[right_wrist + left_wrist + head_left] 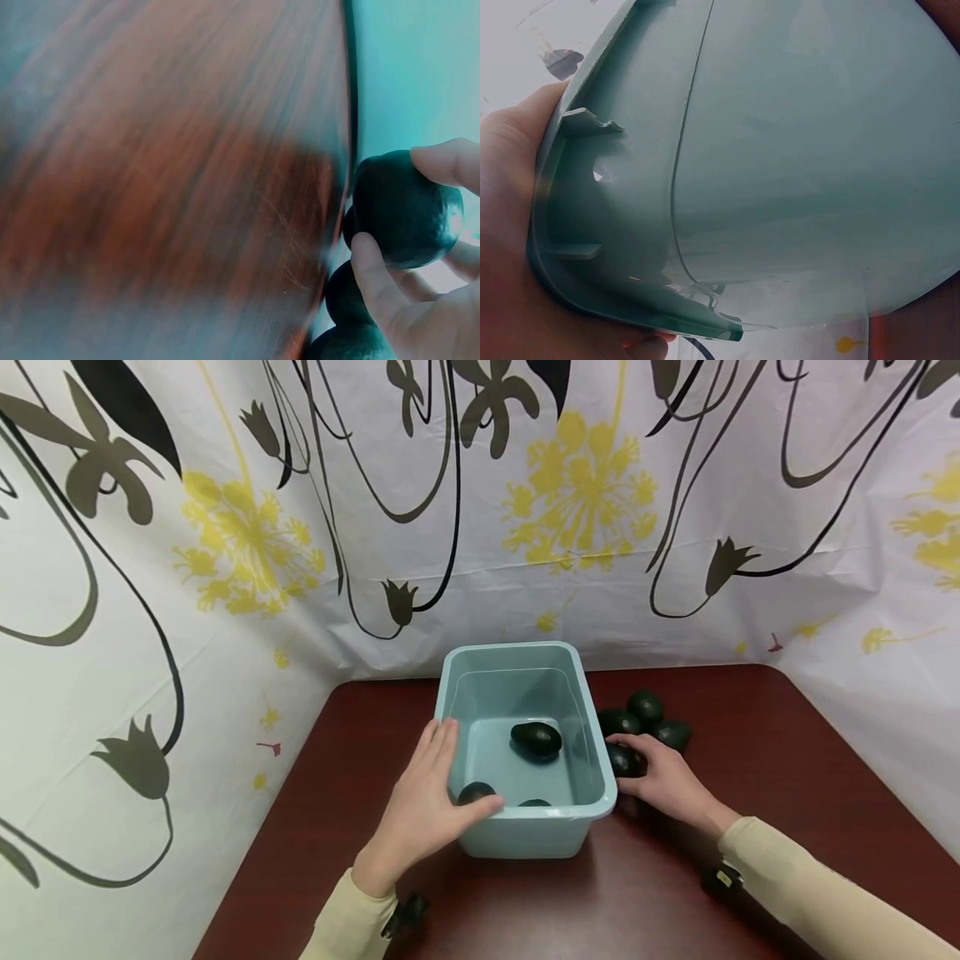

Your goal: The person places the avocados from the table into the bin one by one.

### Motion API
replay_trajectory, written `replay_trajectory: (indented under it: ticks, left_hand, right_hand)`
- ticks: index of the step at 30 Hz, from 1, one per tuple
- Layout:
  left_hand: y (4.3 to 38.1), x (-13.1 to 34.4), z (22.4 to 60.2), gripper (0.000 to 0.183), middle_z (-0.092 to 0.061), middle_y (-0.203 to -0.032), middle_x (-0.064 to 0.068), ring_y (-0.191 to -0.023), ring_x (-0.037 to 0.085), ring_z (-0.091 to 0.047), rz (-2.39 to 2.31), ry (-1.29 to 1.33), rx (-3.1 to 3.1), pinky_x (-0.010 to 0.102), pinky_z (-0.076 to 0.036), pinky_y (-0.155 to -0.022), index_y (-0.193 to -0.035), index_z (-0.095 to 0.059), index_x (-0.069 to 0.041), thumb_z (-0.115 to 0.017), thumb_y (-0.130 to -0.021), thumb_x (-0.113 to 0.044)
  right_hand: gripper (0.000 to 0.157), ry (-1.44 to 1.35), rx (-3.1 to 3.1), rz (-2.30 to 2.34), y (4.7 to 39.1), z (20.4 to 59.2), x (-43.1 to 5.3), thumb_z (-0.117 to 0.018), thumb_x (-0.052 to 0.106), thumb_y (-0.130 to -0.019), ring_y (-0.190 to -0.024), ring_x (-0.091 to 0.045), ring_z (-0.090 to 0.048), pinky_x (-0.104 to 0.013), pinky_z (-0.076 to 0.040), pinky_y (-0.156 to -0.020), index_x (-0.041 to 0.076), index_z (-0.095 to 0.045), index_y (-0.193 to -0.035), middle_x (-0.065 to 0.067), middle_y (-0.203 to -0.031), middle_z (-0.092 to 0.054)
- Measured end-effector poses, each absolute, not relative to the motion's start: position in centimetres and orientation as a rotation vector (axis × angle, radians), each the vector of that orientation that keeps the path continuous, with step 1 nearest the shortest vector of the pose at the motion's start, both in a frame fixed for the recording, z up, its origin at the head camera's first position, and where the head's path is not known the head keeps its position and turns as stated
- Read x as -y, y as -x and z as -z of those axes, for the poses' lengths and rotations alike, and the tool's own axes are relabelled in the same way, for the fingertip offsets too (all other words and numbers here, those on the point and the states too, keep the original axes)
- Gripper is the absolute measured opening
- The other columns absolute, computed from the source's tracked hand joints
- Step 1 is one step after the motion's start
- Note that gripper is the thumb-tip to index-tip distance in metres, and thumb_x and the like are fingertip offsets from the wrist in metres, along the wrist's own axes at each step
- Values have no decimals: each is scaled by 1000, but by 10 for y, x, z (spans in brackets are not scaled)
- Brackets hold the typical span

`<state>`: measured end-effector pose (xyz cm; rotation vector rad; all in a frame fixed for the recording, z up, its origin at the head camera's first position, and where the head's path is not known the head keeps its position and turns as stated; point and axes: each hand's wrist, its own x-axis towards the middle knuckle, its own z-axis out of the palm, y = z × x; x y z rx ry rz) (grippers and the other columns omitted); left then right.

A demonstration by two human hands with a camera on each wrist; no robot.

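Note:
A light blue-green plastic bin (517,835) holds a dark green avocado (536,741) on its floor, plus two more near the front wall, partly hidden by the rim. My left hand (427,802) rests on the bin's near-left corner, fingers extended along the left rim and thumb lying over the front rim. Just outside the bin's right wall, my right hand (663,778) grips an avocado (405,210) between thumb and fingers. Beyond that hand lie several other avocados (645,708) in a cluster on the table.
The dark red-brown table (360,760) carries the bin near its far edge. A white curtain (465,552) printed with flowers hangs behind and along the sides. Each wrist has a small black device (722,878) strapped on.

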<state>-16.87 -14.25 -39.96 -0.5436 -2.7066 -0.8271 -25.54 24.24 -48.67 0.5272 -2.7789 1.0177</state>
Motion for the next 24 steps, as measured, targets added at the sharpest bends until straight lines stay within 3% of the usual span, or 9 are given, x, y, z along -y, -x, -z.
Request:
replay_trajectory:
  ticks: [6,10,14,24]
  left_hand:
    - [169,143,400,115,-14,-167,-2,-154,21,-8,827,542,2704,51,-28,-115,-161,-19,-12,-56,-79,-84]
    - [169,143,401,115,-14,-167,-3,-154,21,-8,830,543,2706,51,-28,-115,-161,-19,-13,-56,-79,-84]
    - [169,143,401,115,-15,-167,-2,-154,23,-9,827,549,2700,51,-27,-116,-161,-19,-12,-56,-79,-83]
    - [170,143,403,115,-14,-167,-3,-154,20,-7,818,541,2701,50,-27,-116,-161,-19,-12,-56,-79,-84]
  right_hand:
    - [69,-540,2761,-1007,250,482,-244,-84,45,-81,-85,-21,-50,-42,-41,-74,24,-57,-140,3,-110,-58]
    - [69,-531,2733,-1078,247,478,-247,-85,38,-82,-104,-24,-58,-47,-46,-85,23,-55,-142,1,-125,-60]
    - [69,-510,2713,-1141,245,474,-251,-85,37,-82,-121,-28,-56,-53,-47,-93,25,-53,-143,-1,-138,-57]
    - [68,-491,2681,-1190,240,466,-259,-83,40,-83,-111,-22,-63,-36,-54,-82,29,-54,-143,2,-137,-57]
